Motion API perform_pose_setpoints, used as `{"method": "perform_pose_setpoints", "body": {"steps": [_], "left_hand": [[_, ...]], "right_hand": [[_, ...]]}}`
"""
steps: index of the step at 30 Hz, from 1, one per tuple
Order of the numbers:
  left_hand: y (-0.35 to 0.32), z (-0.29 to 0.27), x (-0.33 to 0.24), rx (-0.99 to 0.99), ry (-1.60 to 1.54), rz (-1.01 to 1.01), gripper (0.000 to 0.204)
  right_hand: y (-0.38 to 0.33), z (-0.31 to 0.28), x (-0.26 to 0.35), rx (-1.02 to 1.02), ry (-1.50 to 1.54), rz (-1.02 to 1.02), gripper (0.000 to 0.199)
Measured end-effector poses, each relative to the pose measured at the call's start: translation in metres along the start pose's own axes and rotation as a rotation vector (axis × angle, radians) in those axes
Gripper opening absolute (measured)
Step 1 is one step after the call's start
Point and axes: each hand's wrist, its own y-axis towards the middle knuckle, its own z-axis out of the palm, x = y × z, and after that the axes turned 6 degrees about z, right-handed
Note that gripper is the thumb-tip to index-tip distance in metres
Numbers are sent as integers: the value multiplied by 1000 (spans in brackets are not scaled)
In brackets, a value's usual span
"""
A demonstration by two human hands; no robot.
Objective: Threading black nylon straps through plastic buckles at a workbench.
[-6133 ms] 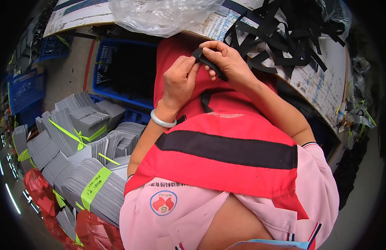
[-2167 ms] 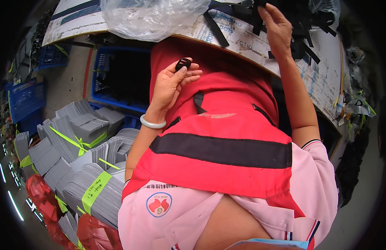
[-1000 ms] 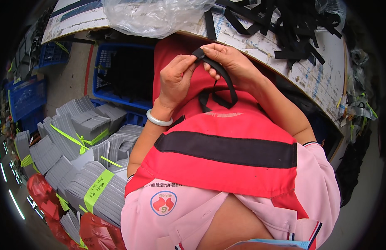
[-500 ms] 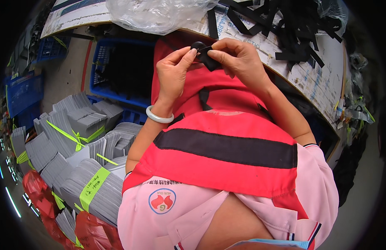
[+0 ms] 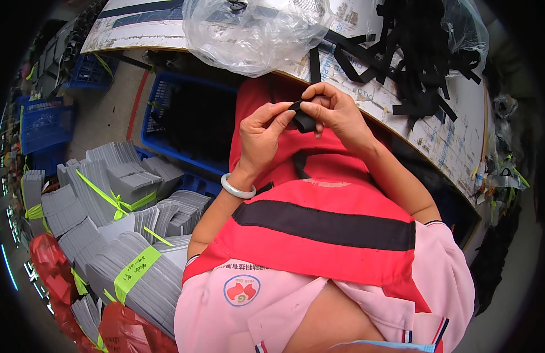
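One black strap (image 5: 305, 123) hangs down between two pinching grips — left hand (image 5: 260, 134) holding its upper-left edge, right hand (image 5: 339, 115) its upper right.

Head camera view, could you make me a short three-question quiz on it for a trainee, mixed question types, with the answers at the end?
1. Multiple choice: what do the left hand and the right hand hold between them?
A) a bundle of grey sheets
B) a black strip
C) a clear plastic bag

2. True or false: the pile of black straps lies on the floor.

3. Fill the gap: the pale bangle is on the person's ____ wrist.

Key: 1. B. 2. False; it lies on the worktop. 3. Left.
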Motion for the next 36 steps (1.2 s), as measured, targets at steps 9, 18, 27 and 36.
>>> {"method": "perform_pose_setpoints", "body": {"steps": [9,18,27,36], "left_hand": [[-11,-65,-55,215,154,-87,12],[35,-113,-94,111,532,9,24],[276,-38,29,130,1041,-129,34],[306,-81,118,-190,1130,338,78]], "right_hand": [[22,4,3,156,-51,96,20],[109,-56,87,-463,-813,-706,77],[263,-96,149,-417,-651,-372,59],[209,6,185,-23,-545,-586,39]]}}
